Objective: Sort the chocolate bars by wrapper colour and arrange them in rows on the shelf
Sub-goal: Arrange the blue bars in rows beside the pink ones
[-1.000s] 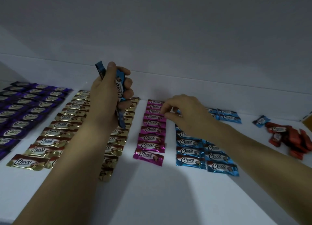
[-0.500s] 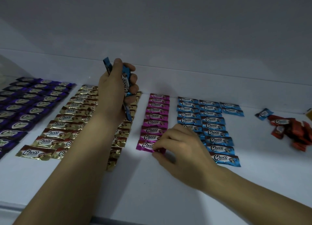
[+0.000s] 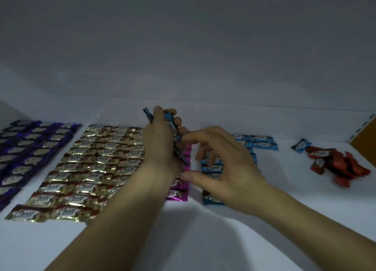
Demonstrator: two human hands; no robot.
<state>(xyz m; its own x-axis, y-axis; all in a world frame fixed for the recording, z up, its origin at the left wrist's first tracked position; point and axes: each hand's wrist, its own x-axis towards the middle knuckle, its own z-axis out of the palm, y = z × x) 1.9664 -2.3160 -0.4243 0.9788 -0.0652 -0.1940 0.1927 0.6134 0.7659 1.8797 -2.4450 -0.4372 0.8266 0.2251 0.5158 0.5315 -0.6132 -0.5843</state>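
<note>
Left hand [image 3: 160, 142]: we are gripping the held blue bars [image 3: 170, 122] with fingers and thumb curled round them. The bundle is standing on edge, raised above the shelf [image 3: 203, 240], over the seam between the gold and pink bars.
Right hand [image 3: 225, 165]: we are reaching across with the fingers spread wide. The index fingertip is touching the lower part of the held blue bars, the thumb is pointing left well below it, and this hand is holding nothing.
Purple rows [image 3: 30, 150]: these are lying flat at the far left of the shelf.
Gold rows [image 3: 95, 169]: these are lying flat just right of the purple rows.
Pink row [image 3: 181, 191]: this is lying right of the gold rows, and our left wrist is hiding much of it.
Blue rows [image 3: 262, 142]: these are lying right of the pink row, and our right hand is covering part of them.
Red pile [image 3: 341, 165]: this is sitting unsorted at the far right, with one loose blue bar [image 3: 301, 145] just beside its rear left edge.
</note>
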